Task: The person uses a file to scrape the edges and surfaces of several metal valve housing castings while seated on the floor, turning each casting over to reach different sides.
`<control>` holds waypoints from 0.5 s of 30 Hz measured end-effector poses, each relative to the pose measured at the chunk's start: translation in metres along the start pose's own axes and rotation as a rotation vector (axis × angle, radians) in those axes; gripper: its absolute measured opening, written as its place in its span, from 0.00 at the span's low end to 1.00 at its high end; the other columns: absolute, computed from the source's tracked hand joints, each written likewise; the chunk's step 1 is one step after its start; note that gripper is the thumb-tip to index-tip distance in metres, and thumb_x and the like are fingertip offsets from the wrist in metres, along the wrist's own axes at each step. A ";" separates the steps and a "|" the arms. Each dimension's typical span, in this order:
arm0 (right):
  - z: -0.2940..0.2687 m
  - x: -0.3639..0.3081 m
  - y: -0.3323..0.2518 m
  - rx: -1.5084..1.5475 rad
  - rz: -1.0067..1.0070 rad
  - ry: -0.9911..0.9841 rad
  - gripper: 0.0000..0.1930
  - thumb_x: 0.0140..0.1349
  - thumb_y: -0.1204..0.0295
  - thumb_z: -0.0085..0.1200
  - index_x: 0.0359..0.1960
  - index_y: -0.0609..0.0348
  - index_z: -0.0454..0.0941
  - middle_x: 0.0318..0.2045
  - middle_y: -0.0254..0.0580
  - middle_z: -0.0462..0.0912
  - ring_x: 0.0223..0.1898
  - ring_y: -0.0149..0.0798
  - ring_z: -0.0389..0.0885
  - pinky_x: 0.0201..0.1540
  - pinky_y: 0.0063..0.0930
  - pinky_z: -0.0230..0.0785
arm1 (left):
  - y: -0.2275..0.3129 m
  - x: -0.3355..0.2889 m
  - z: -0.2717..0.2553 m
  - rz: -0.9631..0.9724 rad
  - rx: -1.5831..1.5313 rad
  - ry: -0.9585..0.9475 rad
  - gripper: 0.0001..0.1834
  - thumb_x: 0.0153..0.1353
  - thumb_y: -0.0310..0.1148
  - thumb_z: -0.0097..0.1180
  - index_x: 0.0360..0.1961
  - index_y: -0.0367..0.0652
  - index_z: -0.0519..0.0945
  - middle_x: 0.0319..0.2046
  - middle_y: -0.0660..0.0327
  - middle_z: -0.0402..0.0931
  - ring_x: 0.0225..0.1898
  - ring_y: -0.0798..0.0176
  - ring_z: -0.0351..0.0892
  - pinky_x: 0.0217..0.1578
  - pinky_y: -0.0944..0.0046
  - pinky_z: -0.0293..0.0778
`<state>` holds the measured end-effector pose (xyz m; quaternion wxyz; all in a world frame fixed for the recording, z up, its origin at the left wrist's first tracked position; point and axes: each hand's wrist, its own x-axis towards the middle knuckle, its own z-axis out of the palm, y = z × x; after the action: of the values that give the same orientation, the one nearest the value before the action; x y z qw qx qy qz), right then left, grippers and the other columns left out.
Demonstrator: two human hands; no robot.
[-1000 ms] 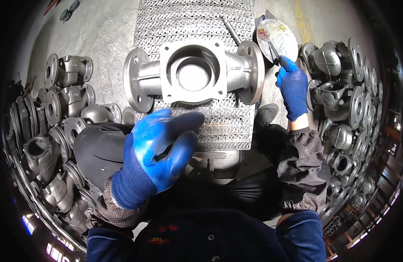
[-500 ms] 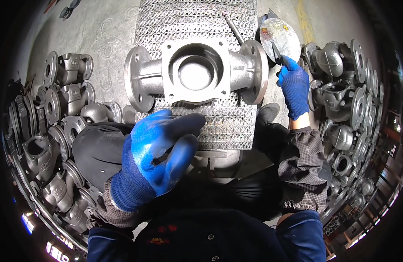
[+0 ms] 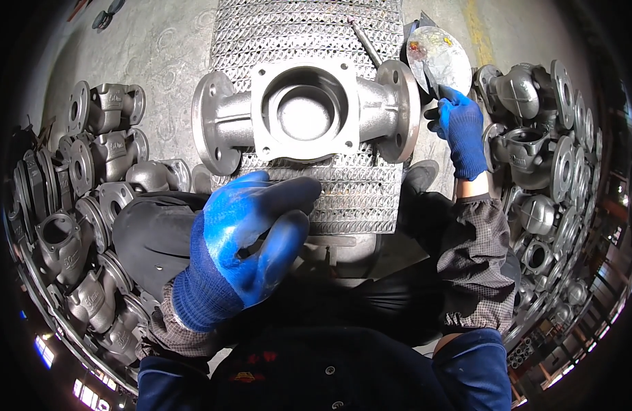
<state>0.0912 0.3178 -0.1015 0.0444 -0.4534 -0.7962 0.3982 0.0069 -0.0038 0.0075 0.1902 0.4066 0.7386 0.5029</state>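
A grey cast-metal valve body (image 3: pixel 235 106) with round flanges at both ends and a square open top lies across a metal mesh-patterned board (image 3: pixel 360 185). My left hand (image 3: pixel 251 236), in a blue coated glove, hovers at the near side of the casting. Its fingers are bent and apart, with nothing visible in them. At the right, my gloved right hand (image 3: pixel 461 130) pinches a dark, narrow spatula (image 3: pixel 430 83). The blade lies over a round pale plate (image 3: pixel 447 60) smeared with yellow and reddish dabs. The fingertips hide the spatula's handle.
Stacked flanged castings (image 3: pixel 110 154) line the left side, and more castings (image 3: pixel 525 154) are piled at the right. A pen-like metal rod (image 3: pixel 366 42) rests on the board behind the valve body. My knees flank the board's near end.
My right hand's fingers have shifted slightly at the plate's near edge, and the spatula has changed its angle a little. My left hand has hardly moved.
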 end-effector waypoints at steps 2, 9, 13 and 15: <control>-0.004 0.009 0.017 -0.079 -0.088 0.021 0.17 0.59 0.73 0.46 0.48 0.62 0.79 0.23 0.47 0.83 0.20 0.33 0.82 0.23 0.25 0.73 | 0.003 0.003 0.000 0.035 0.027 -0.005 0.15 0.49 0.21 0.54 0.41 0.32 0.79 0.24 0.54 0.76 0.21 0.56 0.72 0.23 0.58 0.67; -0.011 -0.006 -0.006 0.283 0.207 -0.212 0.21 0.62 0.73 0.42 0.57 0.61 0.72 0.26 0.44 0.84 0.18 0.30 0.78 0.18 0.19 0.67 | 0.000 -0.004 -0.004 0.080 0.081 -0.040 0.12 0.47 0.20 0.56 0.36 0.33 0.79 0.34 0.51 0.79 0.22 0.57 0.72 0.23 0.59 0.67; -0.013 -0.006 0.014 0.226 0.243 -0.215 0.21 0.62 0.75 0.41 0.56 0.61 0.73 0.26 0.44 0.84 0.19 0.30 0.80 0.18 0.19 0.67 | 0.001 -0.004 -0.003 0.112 0.090 -0.042 0.10 0.47 0.20 0.56 0.34 0.32 0.78 0.38 0.50 0.79 0.22 0.56 0.73 0.22 0.59 0.67; -0.013 -0.006 0.031 0.214 0.216 -0.181 0.21 0.60 0.74 0.44 0.56 0.57 0.74 0.27 0.48 0.85 0.21 0.37 0.82 0.21 0.25 0.71 | 0.006 -0.004 -0.006 0.120 0.085 -0.043 0.10 0.47 0.20 0.56 0.33 0.32 0.78 0.38 0.50 0.79 0.22 0.56 0.73 0.22 0.59 0.68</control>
<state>0.1213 0.3298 -0.1116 -0.0222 -0.4914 -0.6965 0.5224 0.0076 -0.0089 0.0149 0.1582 0.4686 0.7294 0.4726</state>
